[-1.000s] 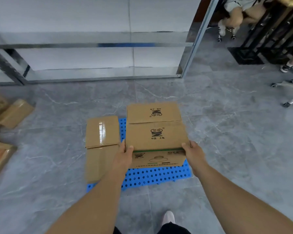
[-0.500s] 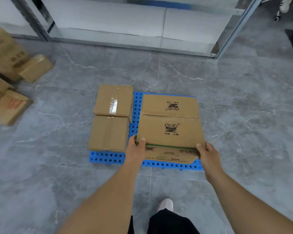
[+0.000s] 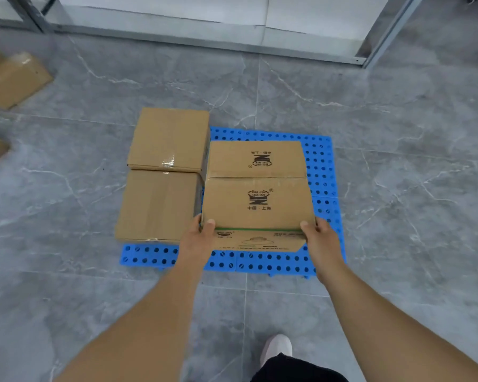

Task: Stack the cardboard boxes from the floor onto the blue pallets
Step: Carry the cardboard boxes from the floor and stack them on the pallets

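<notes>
**Printed box coming down onto the pallet, right of the two plain ones**

Dropping since a second ago: the printed box (image 3: pixel 257 191) is now sitting low over the blue pallets (image 3: pixel 322 172), and the view is tilting further down, so the far rack is mostly sliding out of frame. Whether the box bottom is fully touching the pallet I cannot tell.

Left to right:
- Loose boxes (image 3: pixel 14 78) are lying on the floor at 10 o'clock, well apart from the pallet, not yet stacked.
- Two plain boxes are sitting on the pallet's left half, far plain box (image 3: pixel 170 139) at 11 o'clock, near plain box (image 3: pixel 158 205) just in front of it, touching end to end.
- Left hand (image 3: pixel 198 241) is gripping the printed box's near-left corner, thumb on top.
- Right hand (image 3: pixel 319 241) is gripping the near-right corner the same way.
- Pallet's right strip is showing bare at 2 o'clock.

Doing this step well, my read:
- Keeping the box level while lowering and letting the far edge land first.
- Sliding it left until it is butting against the plain boxes, closing the thin gap.
- Pulling fingers out from under only once the weight is resting on the pallet.

Also differing from half a second ago: both hands are sitting lower on the near edge, with more blue showing to the right.
</notes>
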`<state>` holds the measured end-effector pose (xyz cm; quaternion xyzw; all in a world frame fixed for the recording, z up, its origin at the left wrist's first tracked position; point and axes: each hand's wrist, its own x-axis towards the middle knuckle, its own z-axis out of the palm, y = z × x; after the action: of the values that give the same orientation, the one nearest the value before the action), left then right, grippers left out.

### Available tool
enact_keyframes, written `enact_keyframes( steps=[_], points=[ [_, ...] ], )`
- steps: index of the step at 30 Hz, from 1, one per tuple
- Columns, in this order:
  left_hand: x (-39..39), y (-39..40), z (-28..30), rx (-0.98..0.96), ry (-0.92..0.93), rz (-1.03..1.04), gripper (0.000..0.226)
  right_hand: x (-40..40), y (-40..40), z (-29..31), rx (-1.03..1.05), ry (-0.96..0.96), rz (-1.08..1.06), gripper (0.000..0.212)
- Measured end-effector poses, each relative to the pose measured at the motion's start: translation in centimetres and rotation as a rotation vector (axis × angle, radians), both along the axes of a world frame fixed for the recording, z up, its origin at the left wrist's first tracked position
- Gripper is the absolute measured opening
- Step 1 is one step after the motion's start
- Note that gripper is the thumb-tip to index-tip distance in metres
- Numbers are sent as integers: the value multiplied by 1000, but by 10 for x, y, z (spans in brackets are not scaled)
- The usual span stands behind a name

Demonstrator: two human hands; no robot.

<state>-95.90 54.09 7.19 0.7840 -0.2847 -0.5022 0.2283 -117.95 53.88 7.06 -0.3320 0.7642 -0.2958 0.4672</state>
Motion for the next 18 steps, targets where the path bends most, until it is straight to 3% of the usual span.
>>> enact_keyframes(
  steps=[5, 10, 18],
  points=[
    [8, -1, -81, -39, 6, 38, 45, 10, -1, -83, -6, -9, -1, 25],
    [3, -2, -147, -156, 72, 140, 21, 10, -8, -150, -51, -22, -27, 28],
    [7, 8, -203, -170, 86, 236, 44, 19, -8, -213, -35, -79, -27, 34]
  ],
)
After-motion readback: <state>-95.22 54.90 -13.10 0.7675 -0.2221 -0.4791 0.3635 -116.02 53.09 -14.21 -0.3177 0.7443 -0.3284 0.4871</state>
